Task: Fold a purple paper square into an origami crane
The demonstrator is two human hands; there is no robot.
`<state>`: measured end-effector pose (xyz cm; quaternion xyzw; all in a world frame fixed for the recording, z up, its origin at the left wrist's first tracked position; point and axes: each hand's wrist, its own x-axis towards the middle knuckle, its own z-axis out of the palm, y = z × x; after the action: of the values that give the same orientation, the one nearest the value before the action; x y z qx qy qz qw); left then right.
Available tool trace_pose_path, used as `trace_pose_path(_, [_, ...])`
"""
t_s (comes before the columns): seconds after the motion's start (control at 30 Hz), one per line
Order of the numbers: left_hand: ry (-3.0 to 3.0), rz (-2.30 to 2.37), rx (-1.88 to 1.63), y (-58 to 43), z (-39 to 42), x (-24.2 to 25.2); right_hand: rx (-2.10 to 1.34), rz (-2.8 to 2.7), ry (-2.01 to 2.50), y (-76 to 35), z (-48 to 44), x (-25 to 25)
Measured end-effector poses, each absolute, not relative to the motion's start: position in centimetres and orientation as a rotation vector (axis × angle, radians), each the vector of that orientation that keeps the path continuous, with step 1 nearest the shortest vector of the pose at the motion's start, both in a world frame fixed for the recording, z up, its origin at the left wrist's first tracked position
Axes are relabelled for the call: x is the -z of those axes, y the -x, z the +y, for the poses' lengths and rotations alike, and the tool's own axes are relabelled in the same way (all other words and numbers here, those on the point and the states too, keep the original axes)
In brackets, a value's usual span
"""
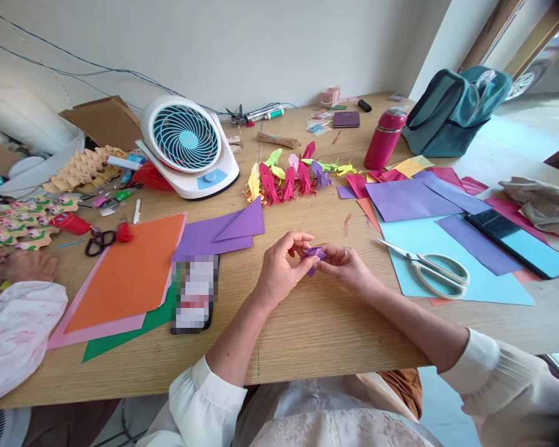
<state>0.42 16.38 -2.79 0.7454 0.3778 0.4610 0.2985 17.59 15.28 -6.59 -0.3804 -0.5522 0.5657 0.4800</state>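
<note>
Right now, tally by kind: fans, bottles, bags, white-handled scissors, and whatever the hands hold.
Fan: 1
Red bottle: 1
Teal bag: 1
White-handled scissors: 1
Purple folded paper, pinched between left hand and right hand: 1
Total: 5

Both hands meet over the wooden table, the left hand and right hand pinching a small folded purple paper between their fingertips. White-handled scissors lie just right of the grip; folded paper figures stand beyond it.
</note>
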Motion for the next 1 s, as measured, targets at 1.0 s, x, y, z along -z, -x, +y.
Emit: trace_pose_path(1.0, [-2.131, 0.799, -1.24, -0.2, 16.4, 2.3, -0.834, -1.712, 1.046, -18.3, 14.2, 5.3])
